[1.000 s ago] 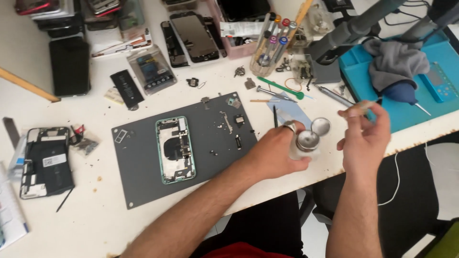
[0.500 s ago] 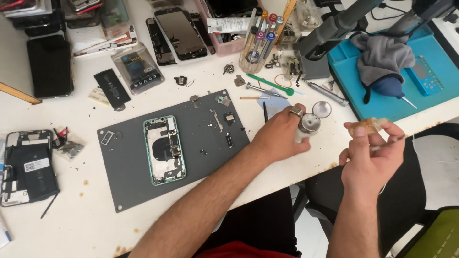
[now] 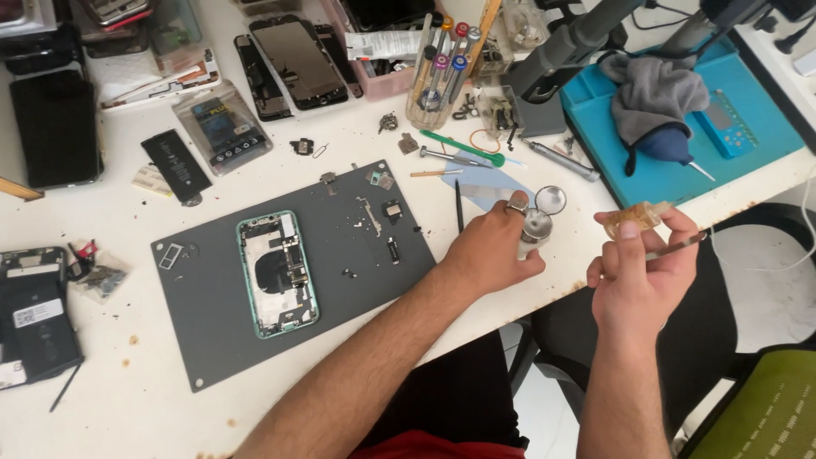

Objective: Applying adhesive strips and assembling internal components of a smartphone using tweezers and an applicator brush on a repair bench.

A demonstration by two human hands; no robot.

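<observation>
My left hand (image 3: 491,246) grips a small clear dispenser bottle with a metal top (image 3: 535,229) that stands on the white table (image 3: 153,408); its flip lid is open. My right hand (image 3: 637,272), out past the table's front edge, holds a small amber bottle (image 3: 633,219) together with thin tweezers (image 3: 680,246). To the left, an opened phone with a teal frame (image 3: 276,274) lies face-open on a grey work mat (image 3: 221,323), with small loose parts and screws scattered beside it.
A teal tray (image 3: 765,153) at the right holds a grey cloth and a blue air blower. A jar of screwdrivers (image 3: 438,81), loose tools, phone screens, a black battery (image 3: 174,166) and a second opened phone (image 3: 34,314) lie about. A microscope arm (image 3: 578,38) reaches overhead.
My right hand has pulled away from the dispenser bottle toward me and to the right, carrying the amber bottle and tweezers. My left hand stays on the dispenser bottle.
</observation>
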